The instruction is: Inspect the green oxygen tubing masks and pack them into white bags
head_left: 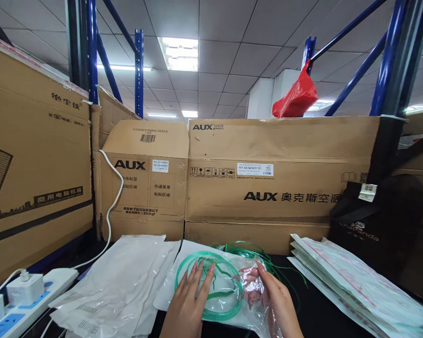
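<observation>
A clear plastic bag (232, 286) lies on the dark table in front of me, with a coil of green tubing (197, 263) partly inside it. My left hand (188, 300) rests flat on the bag and coil, fingers stretched out. My right hand (271, 293) has its fingers inside the bag's opening, seen through the plastic, closed on the bag. More loose green tubing (250, 251) lies just behind the bag.
White flat pouches (123, 281) lie stacked at the left, and another stack of pouches (348, 277) at the right. A power strip (24, 300) with a white cable sits far left. AUX cardboard boxes (268, 188) wall the back; a black bag (380, 220) stands right.
</observation>
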Available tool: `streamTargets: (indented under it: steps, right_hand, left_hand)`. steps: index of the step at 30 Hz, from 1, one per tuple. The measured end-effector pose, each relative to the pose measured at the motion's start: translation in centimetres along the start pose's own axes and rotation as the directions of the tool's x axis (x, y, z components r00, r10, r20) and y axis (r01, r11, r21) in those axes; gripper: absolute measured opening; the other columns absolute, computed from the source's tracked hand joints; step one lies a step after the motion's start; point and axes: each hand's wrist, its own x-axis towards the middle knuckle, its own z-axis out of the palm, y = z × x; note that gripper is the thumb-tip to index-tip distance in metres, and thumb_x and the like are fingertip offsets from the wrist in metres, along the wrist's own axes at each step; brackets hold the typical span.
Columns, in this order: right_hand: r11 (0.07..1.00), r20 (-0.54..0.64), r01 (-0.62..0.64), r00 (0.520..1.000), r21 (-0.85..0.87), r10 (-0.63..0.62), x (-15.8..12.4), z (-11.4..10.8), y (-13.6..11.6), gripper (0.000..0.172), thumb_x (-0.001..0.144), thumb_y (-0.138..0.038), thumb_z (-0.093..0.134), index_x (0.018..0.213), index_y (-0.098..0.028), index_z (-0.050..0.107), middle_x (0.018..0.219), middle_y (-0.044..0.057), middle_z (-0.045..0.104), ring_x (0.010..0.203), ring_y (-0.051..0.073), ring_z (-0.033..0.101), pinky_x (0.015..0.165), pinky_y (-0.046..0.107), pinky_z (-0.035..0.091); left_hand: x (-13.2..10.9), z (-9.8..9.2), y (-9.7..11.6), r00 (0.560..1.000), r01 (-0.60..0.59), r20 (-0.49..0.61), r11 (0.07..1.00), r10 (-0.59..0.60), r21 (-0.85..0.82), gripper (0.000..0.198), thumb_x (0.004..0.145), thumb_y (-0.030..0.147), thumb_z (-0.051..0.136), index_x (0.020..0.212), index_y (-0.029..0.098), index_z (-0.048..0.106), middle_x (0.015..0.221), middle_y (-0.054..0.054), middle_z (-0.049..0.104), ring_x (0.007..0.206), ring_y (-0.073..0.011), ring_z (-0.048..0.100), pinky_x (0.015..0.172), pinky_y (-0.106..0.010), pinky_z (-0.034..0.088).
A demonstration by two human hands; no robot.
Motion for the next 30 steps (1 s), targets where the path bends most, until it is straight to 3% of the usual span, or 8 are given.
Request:
streamTargets:
  steps: [6,11,22,30]
  right_hand:
    - [0.999,-0.026,0.018,1.0,0.028,-0.017,-0.1,0.3,-0.2,0.022,0.057,-0.036,0.069,0.055,-0.015,0.063,0.048,-0.001,0.061,0.034,0.012,0.046,0.033,0.022,0.034]
    - [1.0,0.015,0.026,1.0,0.002,-0.026,0.0,0.1,-0.1,0.021,0.058,-0.036,0.068,0.055,-0.016,0.065,0.047,0.0,0.061,0.035,0.013,0.046,0.034,0.024,0.034]
    - [0.998,0.036,0.036,0.999,-0.058,-0.034,0.4,-0.6,0.5,0.023,0.062,-0.041,0.064,0.061,-0.018,0.067,0.055,0.002,0.065,0.039,0.016,0.051,0.037,0.026,0.036]
    - [0.93,0.05,0.127,0.992,-0.345,-0.117,1.1,-1.4,-0.1,0.039,0.062,-0.051,0.061,0.043,-0.016,0.055,0.033,-0.003,0.046,0.031,0.009,0.038,0.032,0.022,0.028]
  left_hand:
    - [-0.1,0.4,0.1,0.999,0.034,-0.039,0.999,-0.034,-0.003,0.084,0.06,-0.008,0.03,0.135,0.019,0.004,0.136,-0.014,0.032,0.126,-0.0248,0.021,0.093,-0.047,0.037]
    - [-0.1,0.6,-0.5,0.999,-0.041,-0.013,0.999,0.041,0.02,0.078,0.066,-0.004,0.032,0.135,0.018,0.003,0.135,-0.017,0.033,0.123,-0.0275,0.026,0.091,-0.046,0.039]
    - [0.0,0.3,-0.5,0.998,-0.057,-0.01,0.996,0.058,0.067,0.077,0.066,-0.004,0.031,0.135,0.016,0.003,0.134,-0.018,0.034,0.122,-0.028,0.028,0.089,-0.044,0.042]
    - [0.2,-0.1,-0.5,0.995,-0.057,-0.064,0.979,0.071,0.196,0.075,0.065,-0.006,0.031,0.134,0.016,0.012,0.131,-0.014,0.04,0.118,-0.027,0.037,0.086,-0.041,0.045]
